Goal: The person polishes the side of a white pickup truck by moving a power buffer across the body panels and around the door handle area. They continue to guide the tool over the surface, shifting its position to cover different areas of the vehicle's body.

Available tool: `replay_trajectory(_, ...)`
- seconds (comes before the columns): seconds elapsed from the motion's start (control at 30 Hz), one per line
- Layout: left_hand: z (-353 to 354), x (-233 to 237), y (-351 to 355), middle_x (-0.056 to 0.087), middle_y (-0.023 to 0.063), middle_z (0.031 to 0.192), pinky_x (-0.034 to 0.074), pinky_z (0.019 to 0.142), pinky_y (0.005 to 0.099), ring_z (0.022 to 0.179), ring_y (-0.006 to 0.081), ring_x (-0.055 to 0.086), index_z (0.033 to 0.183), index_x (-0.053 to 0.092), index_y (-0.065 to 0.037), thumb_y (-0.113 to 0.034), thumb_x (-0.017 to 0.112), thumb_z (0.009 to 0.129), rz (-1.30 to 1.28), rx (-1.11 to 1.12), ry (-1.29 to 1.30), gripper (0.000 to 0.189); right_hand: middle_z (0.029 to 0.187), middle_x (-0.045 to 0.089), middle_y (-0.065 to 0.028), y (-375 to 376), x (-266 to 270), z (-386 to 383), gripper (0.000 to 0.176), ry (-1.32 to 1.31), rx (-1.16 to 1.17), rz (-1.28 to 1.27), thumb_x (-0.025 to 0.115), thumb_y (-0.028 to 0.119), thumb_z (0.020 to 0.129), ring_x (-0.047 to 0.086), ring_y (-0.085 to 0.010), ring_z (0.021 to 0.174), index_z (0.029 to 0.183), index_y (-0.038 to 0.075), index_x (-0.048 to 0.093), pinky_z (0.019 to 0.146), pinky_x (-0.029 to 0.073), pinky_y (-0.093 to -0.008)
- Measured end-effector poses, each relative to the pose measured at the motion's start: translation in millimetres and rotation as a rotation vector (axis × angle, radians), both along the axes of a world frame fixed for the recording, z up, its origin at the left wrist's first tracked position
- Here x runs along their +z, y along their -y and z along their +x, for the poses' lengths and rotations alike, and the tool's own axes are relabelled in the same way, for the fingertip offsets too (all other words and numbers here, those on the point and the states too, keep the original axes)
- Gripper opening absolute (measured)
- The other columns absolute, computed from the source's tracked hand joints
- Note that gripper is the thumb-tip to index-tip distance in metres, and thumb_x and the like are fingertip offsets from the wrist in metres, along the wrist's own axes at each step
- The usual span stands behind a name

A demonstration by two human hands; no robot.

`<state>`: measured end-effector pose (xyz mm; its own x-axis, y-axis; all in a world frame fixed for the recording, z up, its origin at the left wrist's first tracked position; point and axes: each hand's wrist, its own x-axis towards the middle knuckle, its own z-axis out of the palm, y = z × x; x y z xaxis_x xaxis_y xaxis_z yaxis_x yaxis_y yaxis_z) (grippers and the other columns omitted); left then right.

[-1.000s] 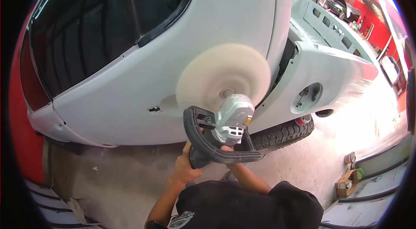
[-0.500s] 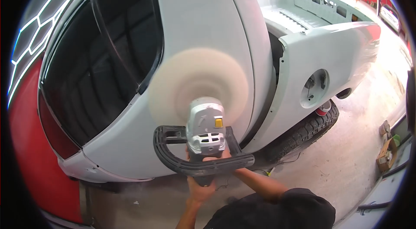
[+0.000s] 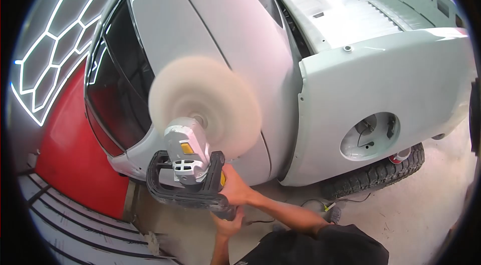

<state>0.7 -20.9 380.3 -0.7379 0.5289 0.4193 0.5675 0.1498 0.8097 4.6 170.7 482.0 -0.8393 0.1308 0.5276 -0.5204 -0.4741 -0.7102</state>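
Note:
A rotary polisher point(image 3: 186, 147) with a silver head and a black D-shaped handle is in both my hands. My right hand point(image 3: 234, 186) is closed around the right side of the D-handle. Below it, my left hand point(image 3: 228, 222) wraps the dark rear grip, its fingers partly hidden. The large cream polishing pad point(image 3: 220, 99) is blurred by spinning. It is tilted at the pale grey cab panel point(image 3: 260, 29) of a pickup truck; whether its far side touches the panel is hidden. The dark side window point(image 3: 120, 79) lies left of the pad.
To the right is the truck bed point(image 3: 345, 9), with a round fuel-filler opening point(image 3: 371, 136) in its side above a black tyre point(image 3: 373, 177). A cable point(image 3: 350, 200) lies on the floor. Striped panels point(image 3: 85, 220) and a red wall panel point(image 3: 75, 139) stand at left.
The view has shifted, bringing the truck bed closer. The polisher has turned, with its pad now facing up and right across the cab's rear panel. Both hands keep their hold.

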Motion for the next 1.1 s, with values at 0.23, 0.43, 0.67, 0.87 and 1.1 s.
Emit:
replay_trajectory(0.23, 40.1, 48.5, -31.0, 0.059, 0.0097, 0.081, 0.054, 0.063, 0.0328, 0.066, 0.0174, 0.061, 0.107, 0.052, 0.005, 0.014, 0.055, 0.093, -0.004, 0.104, 0.040, 0.017, 0.126, 0.067, -0.0138, -30.9, 43.9, 23.4, 0.081, 0.016, 0.139, -0.126, 0.089, 0.026, 0.070, 0.062, -0.0227, 0.119, 0.138, -0.001, 0.054, 0.108, 0.045, -0.0368)
replay_trajectory(0.43, 48.5, 119.0, -55.1, 0.057, 0.0115, 0.076, 0.054, 0.061, 0.0340, 0.059, 0.0199, 0.059, 0.121, 0.044, 0.008, 0.013, 0.053, 0.091, 0.056, 0.113, 0.100, 0.032, 0.133, 0.061, -0.0185, -41.6, 100.3, 17.4, 0.085, -0.064, 0.082, -0.153, 0.090, 0.029, 0.071, 0.057, -0.0267, 0.127, 0.140, -0.004, 0.051, 0.112, 0.042, -0.0392)
replay_trajectory(0.67, 36.0, 203.2, -78.1, 0.054, 0.0111, 0.068, 0.052, 0.051, 0.0333, 0.053, 0.0190, 0.056, 0.114, 0.049, 0.009, 0.009, 0.055, 0.085, 0.158, 0.164, 0.114, 0.030, 0.116, 0.067, -0.0184, -32.7, 162.3, -15.9, 0.081, -0.182, 0.099, -0.292, 0.089, 0.035, 0.072, 0.066, -0.0258, 0.109, 0.131, -0.007, 0.054, 0.096, 0.052, -0.0380)
replay_trajectory(0.87, 29.0, 268.8, -82.9, 0.054, 0.0101, 0.072, 0.051, 0.049, 0.0312, 0.051, 0.0170, 0.054, 0.105, 0.050, 0.007, 0.005, 0.057, 0.085, 0.113, 0.125, 0.057, 0.021, 0.096, 0.069, -0.0127, -23.7, 216.1, -41.8, 0.064, -0.260, 0.095, -0.368, 0.088, 0.033, 0.073, 0.069, -0.0199, 0.082, 0.115, -0.004, 0.057, 0.076, 0.057, -0.0331)
replay_trajectory(1.1, 10.1, 330.2, -78.8, 0.051, 0.0064, 0.070, 0.049, 0.044, 0.0288, 0.050, 0.0135, 0.052, 0.099, 0.052, 0.004, 0.001, 0.059, 0.087, 0.045, 0.137, 0.010, 0.015, 0.088, 0.068, -0.0095, -26.0, 270.3, -60.8, 0.045, -0.327, 0.232, -0.426, 0.084, 0.023, 0.079, 0.067, -0.0171, 0.071, 0.109, -0.002, 0.060, 0.064, 0.056, -0.0316)
